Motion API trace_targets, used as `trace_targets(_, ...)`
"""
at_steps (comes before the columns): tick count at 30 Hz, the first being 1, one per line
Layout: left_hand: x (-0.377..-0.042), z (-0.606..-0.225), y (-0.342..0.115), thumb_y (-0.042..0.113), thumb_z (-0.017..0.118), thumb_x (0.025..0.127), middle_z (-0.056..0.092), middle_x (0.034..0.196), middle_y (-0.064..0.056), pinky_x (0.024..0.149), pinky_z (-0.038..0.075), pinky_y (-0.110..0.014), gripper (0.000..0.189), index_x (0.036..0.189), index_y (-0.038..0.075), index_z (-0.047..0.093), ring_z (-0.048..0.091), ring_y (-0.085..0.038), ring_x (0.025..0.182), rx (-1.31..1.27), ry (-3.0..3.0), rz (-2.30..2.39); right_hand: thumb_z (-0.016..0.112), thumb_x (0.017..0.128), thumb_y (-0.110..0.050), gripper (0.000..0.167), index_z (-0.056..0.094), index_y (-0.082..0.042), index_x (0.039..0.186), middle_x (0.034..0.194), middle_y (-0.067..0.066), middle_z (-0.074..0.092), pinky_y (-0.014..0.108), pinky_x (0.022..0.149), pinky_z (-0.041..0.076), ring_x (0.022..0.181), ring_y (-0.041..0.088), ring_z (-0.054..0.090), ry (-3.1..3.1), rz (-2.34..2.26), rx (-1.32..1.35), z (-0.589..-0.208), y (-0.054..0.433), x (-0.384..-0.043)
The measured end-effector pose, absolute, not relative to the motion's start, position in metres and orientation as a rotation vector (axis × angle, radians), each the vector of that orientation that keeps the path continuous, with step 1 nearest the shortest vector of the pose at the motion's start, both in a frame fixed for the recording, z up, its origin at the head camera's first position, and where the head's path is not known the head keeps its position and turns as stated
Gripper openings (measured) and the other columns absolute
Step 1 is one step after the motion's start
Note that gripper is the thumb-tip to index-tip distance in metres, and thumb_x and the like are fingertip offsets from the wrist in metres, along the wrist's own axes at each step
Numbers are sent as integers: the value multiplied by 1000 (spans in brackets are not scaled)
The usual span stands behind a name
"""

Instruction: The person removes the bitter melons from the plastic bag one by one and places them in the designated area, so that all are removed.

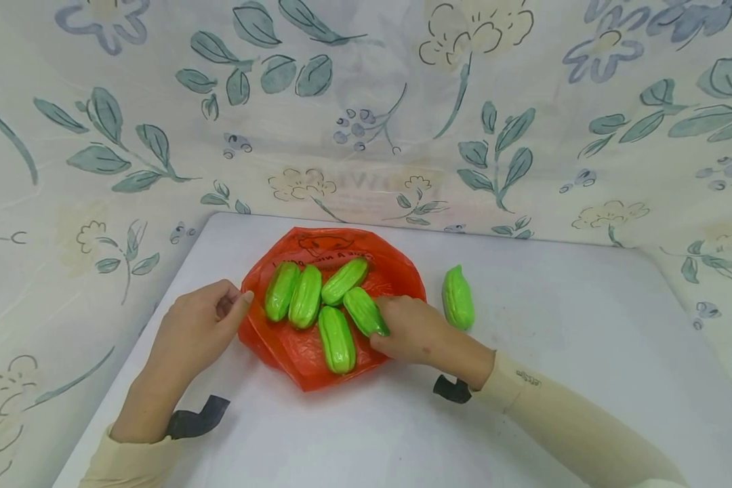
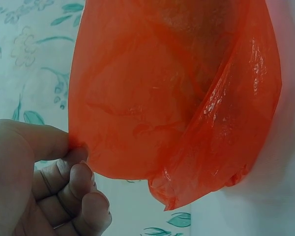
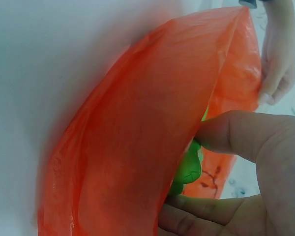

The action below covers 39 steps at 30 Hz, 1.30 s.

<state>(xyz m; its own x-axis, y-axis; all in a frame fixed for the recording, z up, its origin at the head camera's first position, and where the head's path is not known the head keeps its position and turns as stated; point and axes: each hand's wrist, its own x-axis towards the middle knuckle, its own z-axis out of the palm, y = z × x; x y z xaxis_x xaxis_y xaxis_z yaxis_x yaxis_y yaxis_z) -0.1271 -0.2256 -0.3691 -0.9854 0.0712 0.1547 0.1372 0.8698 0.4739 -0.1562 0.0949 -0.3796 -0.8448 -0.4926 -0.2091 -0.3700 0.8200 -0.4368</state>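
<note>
A red plastic bag [image 1: 308, 366] lies wide open on the table, with several short, ridged green cucumbers [image 1: 337, 339] inside it. My left hand [image 1: 198, 329] pinches the bag's left rim between thumb and forefinger; the left wrist view shows this hand [image 2: 54, 172] at the edge of the bag [image 2: 132, 108]. Reaching in over the right rim, my right hand [image 1: 411, 332] holds one cucumber [image 1: 364, 310] by its near end. In the right wrist view, the thumb and fingers stand around a green piece [image 3: 189, 164], partly hidden behind the bag's wall [image 3: 132, 118].
One more cucumber [image 1: 458, 298], with a pointed tip, lies on the white table [image 1: 555, 339] to the right of the bag. Floral cloth [image 1: 366, 156] hangs behind and at both sides of the table. Dark straps [image 1: 198, 417] stick out at both wrists.
</note>
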Motion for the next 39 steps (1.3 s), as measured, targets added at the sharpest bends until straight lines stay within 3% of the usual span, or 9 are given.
trace_targets(16,-128,-369,-224,27,64,103,58,69,1,56,47,-31,21,92,9,65,53,-21,67,-156,-2907,-738,73,96,-27,32,64,-7,119,85,-2,62,28,63,51,72,15,58,2764,-577,-675,-372,105,-150)
trace_targets(22,-129,-371,-225,24,64,103,57,68,1,55,47,-31,19,90,10,64,52,-21,66,-175,-2895,-739,74,96,-27,39,64,-7,128,95,-4,65,25,70,53,79,13,60,2800,-618,-702,-371,111,-146)
trace_targets(29,-130,-372,-225,26,63,103,58,69,1,56,48,-32,20,91,10,65,53,-21,66,-179,-2907,-751,74,96,-27,48,63,-6,138,117,1,71,35,88,58,100,19,66,2826,-714,-668,-364,121,-139)
trace_targets(34,-129,-372,-225,27,63,103,57,68,1,55,47,-31,21,91,10,64,52,-21,66,-168,-2921,-754,74,95,-25,44,64,-6,134,103,-3,69,28,77,56,88,15,63,2842,-732,-663,-363,127,-135)
trace_targets(39,-129,-372,-225,27,63,103,57,68,1,56,47,-32,21,90,10,64,52,-21,66,-160,-2922,-743,76,94,-26,49,64,-5,137,111,0,72,29,79,58,92,16,65,2862,-717,-651,-362,131,-130)
